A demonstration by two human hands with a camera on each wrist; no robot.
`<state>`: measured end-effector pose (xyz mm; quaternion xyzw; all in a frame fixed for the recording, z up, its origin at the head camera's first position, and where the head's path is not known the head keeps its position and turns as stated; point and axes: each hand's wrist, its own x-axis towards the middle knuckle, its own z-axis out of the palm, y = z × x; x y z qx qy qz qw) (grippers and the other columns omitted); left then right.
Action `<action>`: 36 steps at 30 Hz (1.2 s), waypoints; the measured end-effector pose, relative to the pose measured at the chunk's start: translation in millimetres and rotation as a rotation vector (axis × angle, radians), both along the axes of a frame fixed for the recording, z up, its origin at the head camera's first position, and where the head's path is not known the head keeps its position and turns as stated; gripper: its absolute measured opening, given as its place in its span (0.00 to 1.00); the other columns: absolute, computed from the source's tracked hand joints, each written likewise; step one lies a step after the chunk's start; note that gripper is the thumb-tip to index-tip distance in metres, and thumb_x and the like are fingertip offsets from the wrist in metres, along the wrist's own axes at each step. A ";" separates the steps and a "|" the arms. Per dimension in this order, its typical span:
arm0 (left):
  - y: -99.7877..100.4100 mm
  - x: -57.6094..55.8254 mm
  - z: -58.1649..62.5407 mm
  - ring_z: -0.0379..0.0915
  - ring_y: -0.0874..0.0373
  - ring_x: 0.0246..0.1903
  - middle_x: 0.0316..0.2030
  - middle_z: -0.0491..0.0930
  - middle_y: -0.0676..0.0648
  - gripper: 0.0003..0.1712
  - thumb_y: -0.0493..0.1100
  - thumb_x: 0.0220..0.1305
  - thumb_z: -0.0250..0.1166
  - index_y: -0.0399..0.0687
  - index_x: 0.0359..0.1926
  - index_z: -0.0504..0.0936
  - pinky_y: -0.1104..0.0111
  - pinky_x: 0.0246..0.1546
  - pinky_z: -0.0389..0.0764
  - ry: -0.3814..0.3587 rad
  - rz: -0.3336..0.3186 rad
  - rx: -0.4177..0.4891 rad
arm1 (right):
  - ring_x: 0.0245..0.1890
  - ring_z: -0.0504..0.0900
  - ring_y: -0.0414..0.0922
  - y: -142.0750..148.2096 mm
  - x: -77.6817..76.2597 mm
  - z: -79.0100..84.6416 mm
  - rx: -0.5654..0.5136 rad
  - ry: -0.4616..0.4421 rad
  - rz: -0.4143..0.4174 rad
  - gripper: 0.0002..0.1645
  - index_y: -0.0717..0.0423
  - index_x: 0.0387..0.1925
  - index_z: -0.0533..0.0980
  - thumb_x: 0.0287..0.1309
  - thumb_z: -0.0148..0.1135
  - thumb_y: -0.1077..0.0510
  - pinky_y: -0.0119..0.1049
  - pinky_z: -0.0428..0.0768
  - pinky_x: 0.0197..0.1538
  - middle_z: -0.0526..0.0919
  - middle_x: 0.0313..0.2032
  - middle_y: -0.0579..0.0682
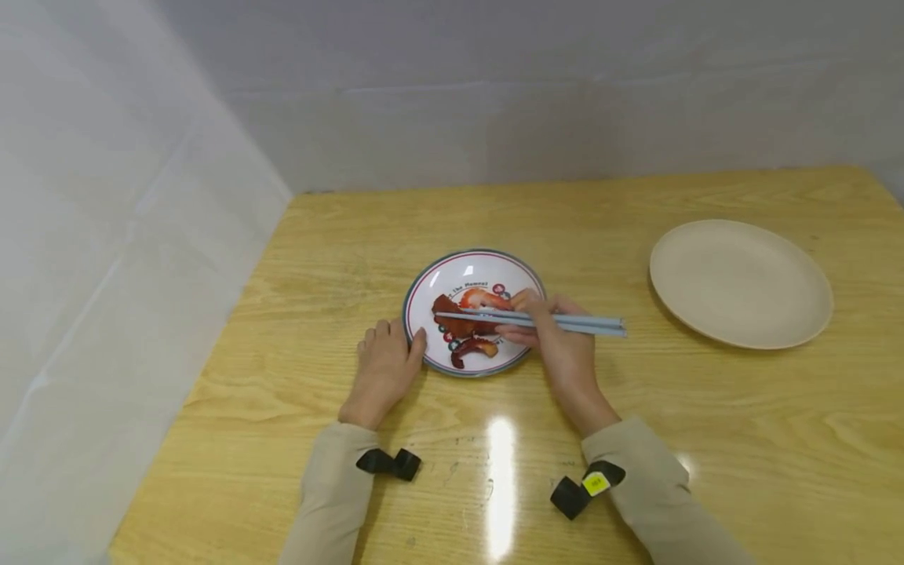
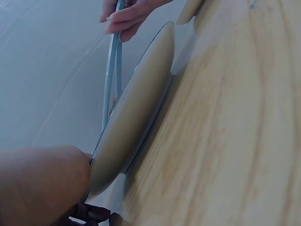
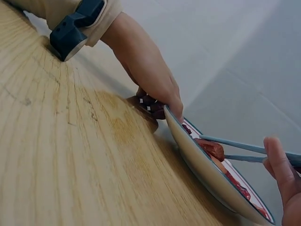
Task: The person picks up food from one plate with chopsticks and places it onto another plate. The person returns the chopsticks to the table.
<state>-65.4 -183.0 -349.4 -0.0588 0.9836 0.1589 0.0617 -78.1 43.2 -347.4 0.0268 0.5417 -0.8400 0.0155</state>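
Note:
A round white plate (image 1: 432,292) with a blue-and-red rim holds a shrimp (image 1: 479,298), a flat reddish-brown piece of food (image 1: 446,325) and a dark curled piece like a tentacle (image 1: 475,348). At its left edge, my left hand (image 1: 387,363) holds the rim, thumb on top and fingers lower down. My right hand (image 1: 567,353) grips a pair of light blue chopsticks (image 1: 593,324) above the plate's right side. In the right wrist view, the chopstick tips lie on either side of a reddish-brown piece (image 3: 212,149); whether they pinch it I cannot tell.
A larger plain beige plate (image 1: 741,282) stands to the right on the wooden table (image 1: 339,259). White sheeting (image 1: 438,125) rises behind the table and along its left side. Black wrist devices (image 1: 388,463) are strapped over both sleeves.

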 end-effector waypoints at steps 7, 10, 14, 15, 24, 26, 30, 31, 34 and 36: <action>-0.8 0.4 0.1 0.63 0.41 0.45 0.43 0.69 0.35 0.30 0.54 0.74 0.43 0.30 0.57 0.70 0.52 0.48 0.63 0.025 -0.002 0.003 | 0.30 0.87 0.54 -6.4 -2.9 -2.3 0.052 0.097 0.007 0.31 0.80 0.36 0.71 0.65 0.59 0.49 0.41 0.82 0.36 0.78 0.44 0.74; -0.9 1.0 -0.6 0.63 0.41 0.45 0.43 0.69 0.35 0.30 0.54 0.74 0.43 0.30 0.55 0.70 0.52 0.48 0.63 0.022 -0.007 -0.001 | 0.29 0.87 0.53 -8.0 -1.3 -0.8 0.084 0.098 0.021 0.31 0.80 0.36 0.70 0.65 0.59 0.48 0.41 0.82 0.35 0.79 0.43 0.74; 0.1 1.7 -2.0 0.63 0.41 0.45 0.43 0.69 0.35 0.30 0.54 0.74 0.42 0.29 0.56 0.70 0.52 0.48 0.63 0.014 -0.007 0.003 | 0.28 0.86 0.53 -6.8 -0.1 2.5 0.085 0.115 0.017 0.30 0.80 0.36 0.70 0.65 0.60 0.50 0.41 0.82 0.34 0.79 0.40 0.74; 0.4 1.8 -1.8 0.63 0.41 0.45 0.43 0.69 0.35 0.30 0.54 0.74 0.43 0.29 0.56 0.70 0.52 0.48 0.63 0.013 -0.005 0.005 | 0.27 0.86 0.54 -6.5 0.0 3.0 0.081 0.118 0.014 0.30 0.81 0.35 0.70 0.64 0.60 0.51 0.42 0.82 0.34 0.79 0.39 0.75; -0.3 2.1 0.9 0.63 0.42 0.46 0.44 0.69 0.35 0.30 0.54 0.74 0.42 0.30 0.58 0.69 0.52 0.49 0.62 -0.001 -0.006 -0.003 | 0.28 0.86 0.53 -3.0 2.7 5.2 0.106 0.126 -0.006 0.27 0.79 0.35 0.72 0.65 0.59 0.51 0.41 0.82 0.34 0.79 0.42 0.72; -0.6 2.4 1.3 0.63 0.42 0.46 0.44 0.69 0.35 0.31 0.54 0.74 0.42 0.30 0.58 0.69 0.52 0.49 0.62 -0.002 -0.004 -0.002 | 0.28 0.86 0.53 -2.0 2.5 5.4 0.103 0.148 -0.006 0.26 0.79 0.34 0.71 0.66 0.58 0.53 0.42 0.82 0.34 0.79 0.43 0.72; -1.4 3.9 2.7 0.63 0.41 0.47 0.44 0.69 0.34 0.31 0.54 0.74 0.42 0.29 0.58 0.69 0.52 0.50 0.62 0.002 0.005 -0.001 | 0.29 0.86 0.53 0.9 1.0 6.3 0.101 0.182 0.006 0.21 0.79 0.33 0.71 0.68 0.55 0.59 0.42 0.82 0.35 0.79 0.43 0.73; -1.7 4.3 2.9 0.63 0.41 0.47 0.44 0.69 0.34 0.31 0.54 0.74 0.42 0.29 0.58 0.69 0.51 0.50 0.63 0.005 0.006 -0.001 | 0.29 0.86 0.53 1.9 0.7 6.6 0.105 0.187 0.011 0.20 0.79 0.33 0.70 0.69 0.53 0.59 0.42 0.82 0.35 0.78 0.43 0.73; -2.6 5.4 3.3 0.63 0.40 0.47 0.45 0.69 0.34 0.31 0.54 0.74 0.42 0.29 0.58 0.69 0.51 0.50 0.63 0.007 0.008 -0.001 | 0.29 0.86 0.51 5.7 0.0 7.8 0.126 0.184 0.021 0.21 0.79 0.35 0.70 0.70 0.51 0.59 0.41 0.82 0.36 0.78 0.43 0.73; -2.9 5.7 3.3 0.63 0.40 0.48 0.45 0.69 0.34 0.31 0.54 0.74 0.42 0.29 0.58 0.69 0.51 0.50 0.63 0.007 0.007 0.000 | 0.29 0.86 0.51 9.2 -0.4 8.5 0.147 0.178 0.015 0.21 0.78 0.35 0.71 0.71 0.50 0.58 0.41 0.82 0.36 0.80 0.42 0.72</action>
